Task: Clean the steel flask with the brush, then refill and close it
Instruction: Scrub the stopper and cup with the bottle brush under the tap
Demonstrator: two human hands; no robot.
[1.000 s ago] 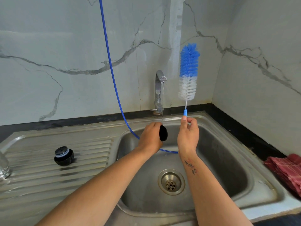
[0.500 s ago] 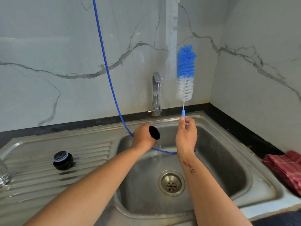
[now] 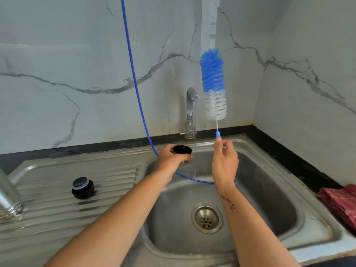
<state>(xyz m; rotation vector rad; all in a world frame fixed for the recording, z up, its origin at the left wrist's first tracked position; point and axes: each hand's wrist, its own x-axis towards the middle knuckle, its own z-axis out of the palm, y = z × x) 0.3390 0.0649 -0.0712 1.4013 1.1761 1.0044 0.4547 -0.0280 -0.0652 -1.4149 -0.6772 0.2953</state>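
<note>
Likely home kitchen: steel sink (image 3: 317, 235), tap (image 3: 190, 110), marble-look wall (image 3: 67, 64).

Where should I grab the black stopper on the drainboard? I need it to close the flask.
Take the black stopper by its wider lower ring, coming straight down from above. It stands upright and alone on the ridged drainboard, narrow neck upward, so a grip around its round sides is unobstructed.

Steel flask (image 3: 8, 197) left of sink (image 3: 289, 189) cut by frame edge; red cloth (image 3: 341, 203) right of sink likewise; brush handle hidden in right hand (image 3: 224, 162).
</note>
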